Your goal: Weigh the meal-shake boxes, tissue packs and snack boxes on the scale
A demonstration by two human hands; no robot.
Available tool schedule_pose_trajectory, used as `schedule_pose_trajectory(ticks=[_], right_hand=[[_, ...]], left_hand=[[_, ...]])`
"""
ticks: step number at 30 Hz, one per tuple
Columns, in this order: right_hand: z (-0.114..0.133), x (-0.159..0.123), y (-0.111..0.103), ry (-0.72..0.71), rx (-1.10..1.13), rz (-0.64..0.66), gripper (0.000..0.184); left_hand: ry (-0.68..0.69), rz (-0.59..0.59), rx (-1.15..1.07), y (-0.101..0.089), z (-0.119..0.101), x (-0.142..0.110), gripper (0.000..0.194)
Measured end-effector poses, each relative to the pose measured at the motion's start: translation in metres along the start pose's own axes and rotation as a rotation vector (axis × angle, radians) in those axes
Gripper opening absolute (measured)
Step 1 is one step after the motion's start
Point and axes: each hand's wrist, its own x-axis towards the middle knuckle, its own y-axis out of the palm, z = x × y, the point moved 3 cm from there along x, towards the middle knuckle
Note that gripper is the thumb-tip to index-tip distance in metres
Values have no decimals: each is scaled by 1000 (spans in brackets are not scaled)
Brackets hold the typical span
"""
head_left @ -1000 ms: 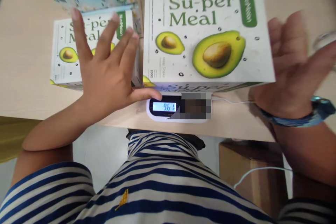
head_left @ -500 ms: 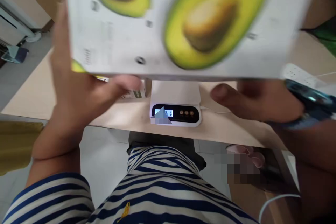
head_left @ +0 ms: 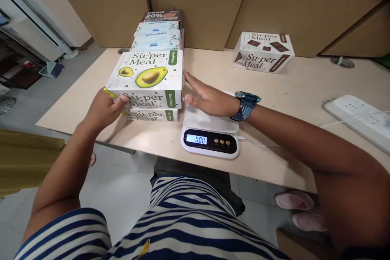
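Observation:
A white avocado-print Su-per Meal box [head_left: 152, 99] sits on top of a second, similar box [head_left: 152, 115], left of the scale. My left hand [head_left: 108, 107] grips the upper box at its near left corner, thumb on the front face and the other fingers mostly hidden behind the side. Straight fingers of my right hand [head_left: 210, 97] reach the upper box's right side, with the thumb apart from them. This hand is over the white digital scale [head_left: 210, 124], whose lit display reads 0.00.
Behind the avocado boxes are light blue Manhua packs [head_left: 157, 40] and a dark box [head_left: 163, 15]. A brown-print Su-per Meal box [head_left: 263, 53] stands at the back right. A white power strip [head_left: 359, 111] lies far right. Large cardboard cartons [head_left: 195, 4] line the table's back edge.
The avocado box has moved from close to the camera down onto the similar box at left. Both hands went with it. The scale's display has changed to 0.00.

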Motion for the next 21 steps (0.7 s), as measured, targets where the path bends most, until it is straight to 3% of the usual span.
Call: schedule_pose_trajectory(ticks=[2, 4, 6, 8, 10, 13, 14, 16, 18, 21], right_hand=[[-3, -16, -11, 78, 0, 14, 125], [-9, -39, -25, 114, -31, -25, 123], [-20, -63, -41, 143, -78, -104, 115], [-37, -85, -58, 215, -115, -205, 110], [-56, -105, -73, 320, -122, -325, 113], [-74, -126, -86, 431, -122, -494, 120], [-75, -129, -87, 427, -147, -517, 121], [-72, -129, -84, 353, -210, -499, 123], [-67, -116, -76, 270, -156, -442, 123], [-64, -71, -53, 336, 258, -327, 120]], left_hand=[[90, -77, 8, -14, 3, -1, 124], [286, -240, 8, -34, -1, -2, 106], [525, -424, 0, -50, -16, -6, 94], [686, -529, 14, -54, -44, -10, 96], [804, -524, 63, -46, -83, -16, 99], [909, -360, 257, -23, -133, -21, 98], [882, -311, 332, -17, -139, -18, 97], [668, -255, 423, -16, -124, -3, 88], [359, -281, 365, -30, -80, 17, 80], [51, -318, 201, -52, -4, 37, 104]])
